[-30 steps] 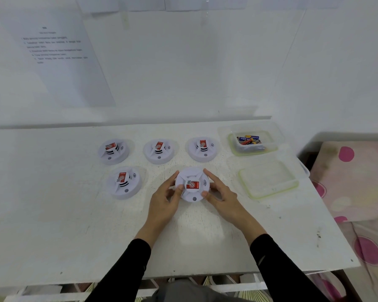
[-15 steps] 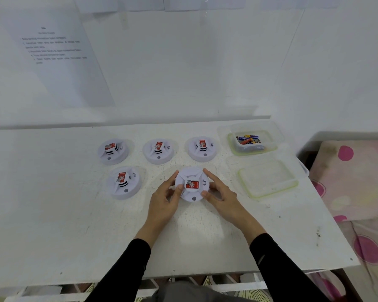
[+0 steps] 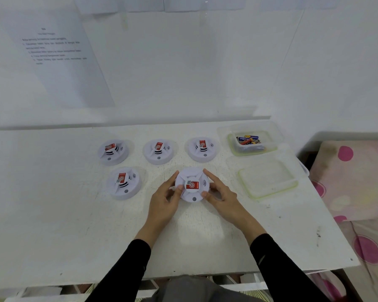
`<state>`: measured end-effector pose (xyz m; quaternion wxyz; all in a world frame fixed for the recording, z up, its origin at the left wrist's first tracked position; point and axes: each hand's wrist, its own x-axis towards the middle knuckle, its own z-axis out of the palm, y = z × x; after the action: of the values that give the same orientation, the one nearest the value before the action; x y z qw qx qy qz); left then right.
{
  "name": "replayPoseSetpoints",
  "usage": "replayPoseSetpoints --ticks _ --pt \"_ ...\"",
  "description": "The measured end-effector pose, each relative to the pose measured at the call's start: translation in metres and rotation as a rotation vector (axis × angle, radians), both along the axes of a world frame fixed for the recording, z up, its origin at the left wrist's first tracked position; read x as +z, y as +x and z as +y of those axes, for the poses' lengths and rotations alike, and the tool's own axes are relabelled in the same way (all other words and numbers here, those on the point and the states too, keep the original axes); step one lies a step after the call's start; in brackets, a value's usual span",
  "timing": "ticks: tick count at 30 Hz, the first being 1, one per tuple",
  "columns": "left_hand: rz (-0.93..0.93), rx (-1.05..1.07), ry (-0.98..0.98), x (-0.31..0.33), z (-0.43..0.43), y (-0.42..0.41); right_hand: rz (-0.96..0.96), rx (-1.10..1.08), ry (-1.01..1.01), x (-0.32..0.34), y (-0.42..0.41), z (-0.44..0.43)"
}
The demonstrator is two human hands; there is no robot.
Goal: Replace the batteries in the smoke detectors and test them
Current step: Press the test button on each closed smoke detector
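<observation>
Your left hand (image 3: 165,198) and right hand (image 3: 222,197) clasp the near round white plastic smoke detector (image 3: 192,184); grip its rim evenly; twist gently.

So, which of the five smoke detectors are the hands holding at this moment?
The front-row detector nearest the person: the left hand and right hand grip its rim from both sides. Its left neighbour and the back row lie untouched.

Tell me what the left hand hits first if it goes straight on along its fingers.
The left hand grips the near smoke detector, so that comes first. Beyond it, roughly in line, sits the rear right smoke detector; depth is unclear.
</observation>
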<state>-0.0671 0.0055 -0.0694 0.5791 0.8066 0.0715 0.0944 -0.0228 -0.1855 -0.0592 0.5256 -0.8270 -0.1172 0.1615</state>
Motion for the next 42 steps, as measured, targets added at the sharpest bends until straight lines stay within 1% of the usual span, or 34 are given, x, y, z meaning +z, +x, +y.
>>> replayPoseSetpoints --ticks 10,14,17,20,22,25,30,32,33,35,37,38,40,42 --pt "0.014 -0.004 -0.019 -0.002 0.000 0.001 0.013 -0.025 0.005 0.001 -0.001 0.002" --pt "0.010 0.058 -0.011 -0.001 -0.002 0.001 0.008 -0.070 0.007 0.002 -0.002 0.006" --pt "-0.060 0.150 0.115 -0.005 -0.001 0.003 -0.021 -0.084 -0.065 0.006 -0.004 0.014" --pt "-0.027 0.244 0.148 -0.011 0.003 0.005 -0.055 -0.115 -0.201 0.007 -0.002 0.026" --pt "-0.014 0.248 0.176 -0.013 0.005 0.006 -0.055 -0.118 -0.275 0.007 0.001 0.033" --pt "-0.001 0.252 0.233 -0.017 0.006 0.010 -0.052 -0.120 -0.309 0.006 0.001 0.037" --pt "0.062 0.201 0.200 -0.010 0.010 0.011 -0.008 -0.110 -0.336 0.012 0.001 0.038" --pt "0.063 0.177 0.153 -0.003 0.017 0.006 -0.034 -0.193 -0.290 0.016 -0.002 0.042" --pt "0.026 0.173 0.149 0.001 0.021 0.002 -0.086 -0.252 -0.238 0.018 -0.005 0.046" --pt "-0.102 0.181 0.160 0.008 0.031 -0.007 -0.197 -0.313 -0.065 0.025 -0.013 0.062" --pt "-0.217 0.207 0.149 0.015 0.046 -0.014 -0.270 -0.274 0.099 0.036 -0.021 0.088" --pt "-0.255 0.227 0.130 0.019 0.054 -0.016 -0.298 -0.238 0.135 0.040 -0.025 0.103" --pt "-0.252 0.291 0.083 0.028 0.072 -0.020 -0.309 -0.172 0.153 0.042 -0.031 0.133" --pt "-0.195 0.392 0.049 0.030 0.095 -0.023 -0.244 -0.143 0.144 0.040 -0.033 0.160"
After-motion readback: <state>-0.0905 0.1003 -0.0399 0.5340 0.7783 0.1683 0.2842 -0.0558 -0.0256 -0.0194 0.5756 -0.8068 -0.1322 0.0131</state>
